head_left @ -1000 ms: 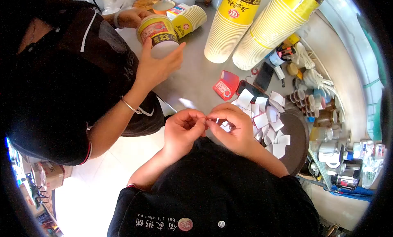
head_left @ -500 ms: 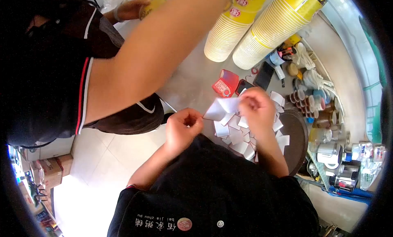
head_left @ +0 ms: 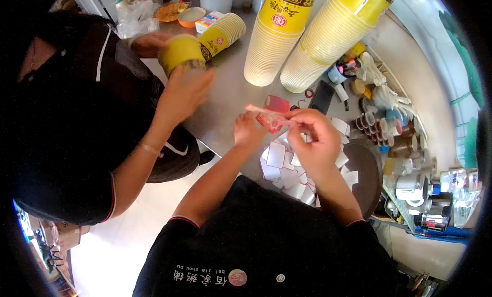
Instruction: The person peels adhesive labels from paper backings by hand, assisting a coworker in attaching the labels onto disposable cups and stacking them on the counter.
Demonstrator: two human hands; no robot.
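My right hand point(head_left: 315, 135) pinches a thin reddish paper label point(head_left: 282, 121) between thumb and fingertips, seen nearly edge-on. At the label's other side is my left hand point(head_left: 250, 130); its fingers are blurred and partly hidden, so its grip on the label is unclear. Below both hands lies a loose heap of white paper labels point(head_left: 275, 156) with reddish edges. Just behind the label stands a red card box point(head_left: 278, 103), partly covered by it.
Two tall stacks of yellow paper cups point(head_left: 271, 56) rise at the back. On the left a co-worker handles a yellow cup point(head_left: 182, 55), near more nested cups point(head_left: 223, 35). A black phone point(head_left: 322, 97), a dark round surface point(head_left: 366, 181) and jars point(head_left: 402, 147) lie to the right.
Both my hands have moved; the left went up and right, and the white label side has given way to a reddish one. The co-worker's arm drew back leftward, uncovering the yellow cup.
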